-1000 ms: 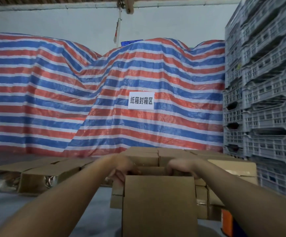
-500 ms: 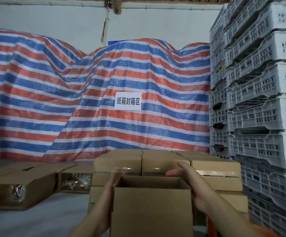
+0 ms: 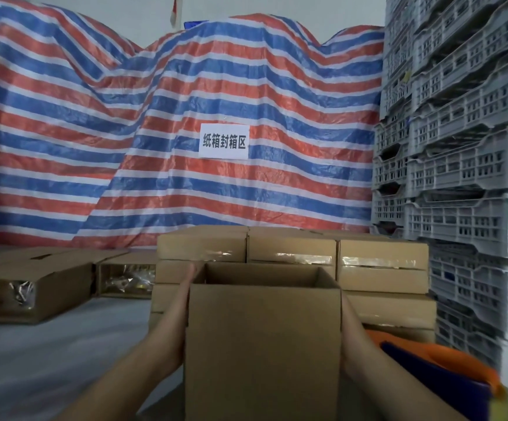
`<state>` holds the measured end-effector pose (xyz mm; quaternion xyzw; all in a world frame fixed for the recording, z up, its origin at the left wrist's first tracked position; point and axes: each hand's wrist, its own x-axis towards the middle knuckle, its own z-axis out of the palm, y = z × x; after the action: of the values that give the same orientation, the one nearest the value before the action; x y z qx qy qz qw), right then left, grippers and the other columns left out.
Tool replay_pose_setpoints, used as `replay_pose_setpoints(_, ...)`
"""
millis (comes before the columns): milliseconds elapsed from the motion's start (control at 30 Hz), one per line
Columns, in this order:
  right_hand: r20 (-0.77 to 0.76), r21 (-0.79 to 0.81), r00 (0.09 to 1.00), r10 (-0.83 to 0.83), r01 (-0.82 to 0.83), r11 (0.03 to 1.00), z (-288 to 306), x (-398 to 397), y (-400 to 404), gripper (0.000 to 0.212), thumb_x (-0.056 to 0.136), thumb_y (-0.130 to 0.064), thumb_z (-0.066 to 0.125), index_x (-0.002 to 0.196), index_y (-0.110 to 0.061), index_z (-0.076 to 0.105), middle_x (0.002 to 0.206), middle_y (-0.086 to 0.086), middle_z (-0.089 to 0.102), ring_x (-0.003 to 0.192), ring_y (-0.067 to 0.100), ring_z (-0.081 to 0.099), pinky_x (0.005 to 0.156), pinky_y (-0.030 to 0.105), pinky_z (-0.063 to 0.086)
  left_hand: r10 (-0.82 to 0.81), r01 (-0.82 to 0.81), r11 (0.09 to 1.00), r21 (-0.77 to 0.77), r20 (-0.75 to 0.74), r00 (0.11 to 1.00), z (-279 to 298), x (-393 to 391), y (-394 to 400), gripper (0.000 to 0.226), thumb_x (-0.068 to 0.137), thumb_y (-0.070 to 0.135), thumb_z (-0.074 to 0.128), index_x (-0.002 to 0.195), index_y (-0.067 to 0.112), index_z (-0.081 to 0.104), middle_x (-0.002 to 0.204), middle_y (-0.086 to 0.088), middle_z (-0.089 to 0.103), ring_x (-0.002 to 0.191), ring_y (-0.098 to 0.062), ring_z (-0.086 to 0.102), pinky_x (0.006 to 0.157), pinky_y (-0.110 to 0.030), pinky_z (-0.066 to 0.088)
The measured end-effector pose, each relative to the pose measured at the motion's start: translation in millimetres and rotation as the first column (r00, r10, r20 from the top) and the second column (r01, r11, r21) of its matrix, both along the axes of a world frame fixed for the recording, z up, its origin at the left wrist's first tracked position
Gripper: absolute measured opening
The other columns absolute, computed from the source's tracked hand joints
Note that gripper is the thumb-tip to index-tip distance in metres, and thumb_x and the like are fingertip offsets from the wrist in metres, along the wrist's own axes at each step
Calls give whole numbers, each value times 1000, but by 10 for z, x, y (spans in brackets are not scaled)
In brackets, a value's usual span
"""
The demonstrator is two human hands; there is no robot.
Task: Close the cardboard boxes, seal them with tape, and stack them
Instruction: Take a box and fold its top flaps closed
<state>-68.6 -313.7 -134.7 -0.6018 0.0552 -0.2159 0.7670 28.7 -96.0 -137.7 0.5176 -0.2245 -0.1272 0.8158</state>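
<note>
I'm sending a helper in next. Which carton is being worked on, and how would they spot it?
Start at the striped tarp with its white sign; below it sits a stack of sealed cartons. Right in front of that stack is the open carton, with the left hand flat against one side. Unlike its neighbours it has an open top and no tape.

**Floor and its load**

The grey floor (image 3: 49, 354) carried a stack of sealed cardboard boxes (image 3: 380, 268) at centre-right. Two open cartons (image 3: 34, 287) lay on their sides at left. White plastic crates (image 3: 471, 208) stood stacked at right.
</note>
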Motion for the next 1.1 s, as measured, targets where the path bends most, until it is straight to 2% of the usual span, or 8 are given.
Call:
replay_pose_setpoints(133,31,2,999,8,-8,1000,3,-26,39,71,104,-41,39,45,-15,70,49,2,62,41,13,61,39,19,48,-61,63,997,-51,33,998,55,2,97,58,83,63,48,86,16,81,87,-15,74,76,-25,72,70,-36,54)
replay_pose_setpoints(233,11,60,1000,-2,2,998,7,-28,56,62,101,-48,40,60,-12,70,52,4,64,43,16,63,42,23,49,-123,126,989,-79,39,992,80,28,164,49,76,56,59,93,14,80,83,-12,71,74,-24,69,69,-34,53)
replay_pose_setpoints(367,33,107,999,23,-26,994,-23,-7,71,72,99,-53,37,46,-15,70,50,2,62,42,15,60,42,24,49,-147,148,987,-55,21,989,71,38,160,39,83,44,60,91,12,80,81,-11,72,73,-23,71,63,-32,57)
replay_pose_setpoints(500,48,121,998,32,-38,992,-54,-15,70,72,99,-52,38,45,-16,69,50,1,61,42,14,59,43,24,49,-157,157,987,-36,3,988,51,66,157,39,88,42,58,89,10,80,79,-11,73,70,-22,72,58,-30,57)
replay_pose_setpoints(867,35,134,999,17,-21,991,-81,27,28,70,100,-49,39,45,-16,69,50,0,61,42,12,59,51,27,46,-148,141,983,119,55,987,71,-123,79,28,68,38,63,68,14,78,65,-8,69,54,-18,67,48,-24,51)
replay_pose_setpoints(967,46,156,999,-8,1,988,-82,51,29,63,98,-50,43,53,-15,70,54,2,62,45,14,61,59,32,45,-89,82,991,104,65,994,94,-180,57,33,66,30,61,93,14,72,64,-9,69,52,-19,66,45,-26,51)
replay_pose_setpoints(1033,57,164,998,-10,0,986,-91,71,22,62,96,-52,43,56,-16,72,57,2,64,49,15,63,62,33,46,-7,1,996,87,63,998,80,-165,48,47,71,22,62,118,19,58,81,-16,71,59,-25,66,46,-32,53)
replay_pose_setpoints(1100,65,160,998,-8,-2,987,-114,92,0,62,96,-54,42,58,-17,75,60,2,66,54,16,65,62,33,49,77,-80,996,45,60,995,68,-149,38,41,84,7,60,122,20,49,100,-22,65,62,-27,63,43,-31,53)
